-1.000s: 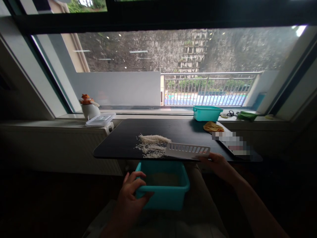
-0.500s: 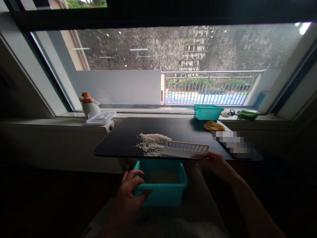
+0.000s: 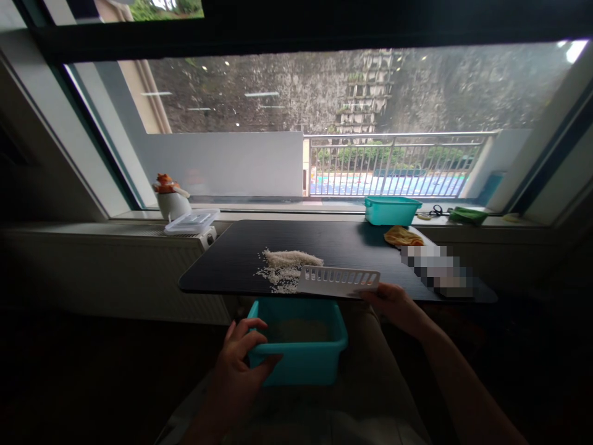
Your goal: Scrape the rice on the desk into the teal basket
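My left hand (image 3: 245, 358) grips the left rim of a turquoise plastic bin (image 3: 301, 364), which sits at my lap just below the table's front edge. Some pale grains lie on the bin's bottom, dimly lit. My right hand (image 3: 396, 303) holds one end of a flat white slotted plastic strip (image 3: 338, 281), with its slots along the upper side. The strip's left end touches a scattered pile of white rice (image 3: 290, 259) on the dark table, and its lower edge is near the table's front edge.
The black tabletop (image 3: 231, 247) carries a yellow cloth (image 3: 402, 236) and a blurred-out item (image 3: 438, 269) at right. On the sill stand another turquoise bin (image 3: 391, 211), black scissors (image 3: 435, 211) and a green item (image 3: 467, 215). A clear plastic lid (image 3: 192, 221) and a white pot (image 3: 172, 204) are at left.
My right hand has moved the slotted strip a little to the left, over part of the rice. My left hand stays on the bin's rim. The view has shifted slightly.
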A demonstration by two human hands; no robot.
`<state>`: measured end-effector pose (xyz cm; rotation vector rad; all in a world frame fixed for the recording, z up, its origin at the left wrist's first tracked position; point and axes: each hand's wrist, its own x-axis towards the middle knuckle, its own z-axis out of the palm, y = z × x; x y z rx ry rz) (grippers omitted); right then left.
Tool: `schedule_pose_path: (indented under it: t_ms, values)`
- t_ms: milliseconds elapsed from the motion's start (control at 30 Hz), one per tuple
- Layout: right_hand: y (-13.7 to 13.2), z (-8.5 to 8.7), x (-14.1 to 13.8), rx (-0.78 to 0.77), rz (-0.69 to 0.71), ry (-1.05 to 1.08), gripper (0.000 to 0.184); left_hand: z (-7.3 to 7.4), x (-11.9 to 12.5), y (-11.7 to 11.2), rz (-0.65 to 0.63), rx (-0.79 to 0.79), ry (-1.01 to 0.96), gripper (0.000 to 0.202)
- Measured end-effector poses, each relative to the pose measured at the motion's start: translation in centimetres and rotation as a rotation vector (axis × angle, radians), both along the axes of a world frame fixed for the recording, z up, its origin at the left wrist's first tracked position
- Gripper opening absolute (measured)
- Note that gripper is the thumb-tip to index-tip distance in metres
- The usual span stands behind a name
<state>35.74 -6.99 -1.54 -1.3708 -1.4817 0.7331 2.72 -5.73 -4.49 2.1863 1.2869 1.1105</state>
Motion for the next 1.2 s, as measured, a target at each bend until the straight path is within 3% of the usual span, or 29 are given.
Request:
schedule_pose_path:
  t_ms: [267,633,1200]
  values:
    - [0.2,0.2,-0.5,0.008,0.007,-0.005,0.031,0.1,-0.1,-0.1,0.012,0.002,0.004,0.016]
    - [1.5,-0.7,-0.9,-0.013,0.073,0.042,0.039,0.2,-0.3,-0.1,0.007,0.023,0.010,0.013]
    - [1.9,0.0,-1.9,-0.028,0.097,0.036,0.039,0.3,-0.4,-0.2,0.023,0.006,0.001,0.012]
